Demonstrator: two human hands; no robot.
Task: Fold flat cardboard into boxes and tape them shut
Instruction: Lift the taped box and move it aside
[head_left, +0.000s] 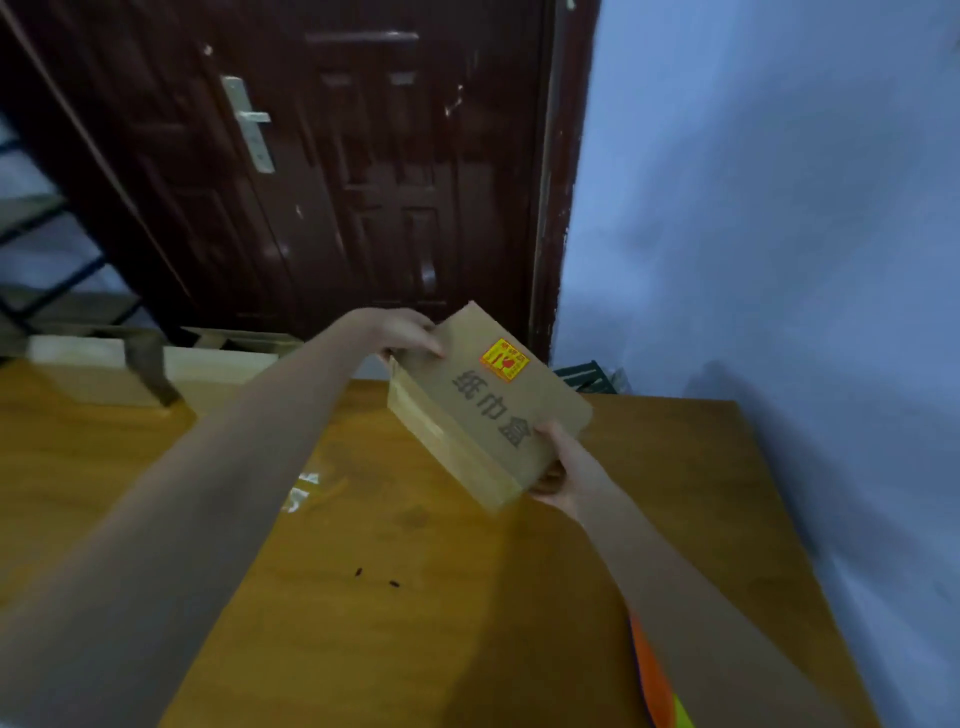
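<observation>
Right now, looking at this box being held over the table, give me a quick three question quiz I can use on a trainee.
1. True or false: the cardboard box rests flat on the wooden table.
2. Which hand grips the box's far end, nearest the dark door? A) left hand B) right hand C) neither
3. Fill in: the yellow and red sticker sits on the box's ____ face.

Key:
1. False; it is held tilted above the table.
2. A; the left hand grips the far end, and the right hand holds the near end.
3. Top, above the printed characters.
</observation>
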